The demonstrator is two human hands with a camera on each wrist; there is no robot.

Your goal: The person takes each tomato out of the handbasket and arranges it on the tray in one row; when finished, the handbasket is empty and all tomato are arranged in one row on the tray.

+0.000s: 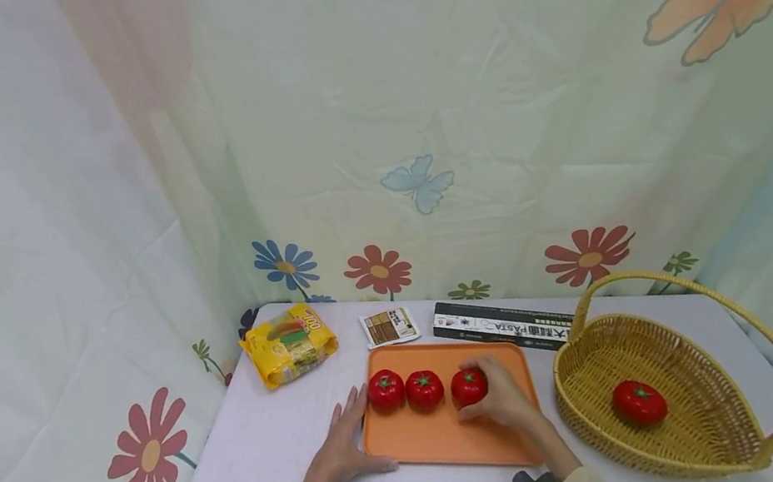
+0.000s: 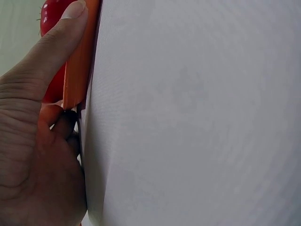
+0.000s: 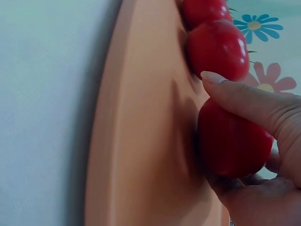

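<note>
On the orange tray (image 1: 449, 443) three red tomatoes stand in a row. My right hand (image 1: 501, 398) curls its fingers and thumb round the rightmost tomato (image 1: 469, 387); the right wrist view shows that tomato (image 3: 233, 139) between thumb and fingers, low over or on the tray (image 3: 141, 141). The middle tomato (image 1: 425, 391) and left tomato (image 1: 385, 391) sit close together. My left hand (image 1: 344, 452) lies along the tray's left edge, fingers extended, thumb at the near corner. In the left wrist view the thumb of this hand (image 2: 37, 94) rests on the tray's rim (image 2: 81, 70).
A wicker basket (image 1: 586, 424) with a tall handle stands at the right, holding another tomato (image 1: 640, 402). Behind the tray lie a black pasta box (image 1: 499, 326) and a small white packet (image 1: 390, 327). A yellow bag (image 1: 289, 346) is at the back left.
</note>
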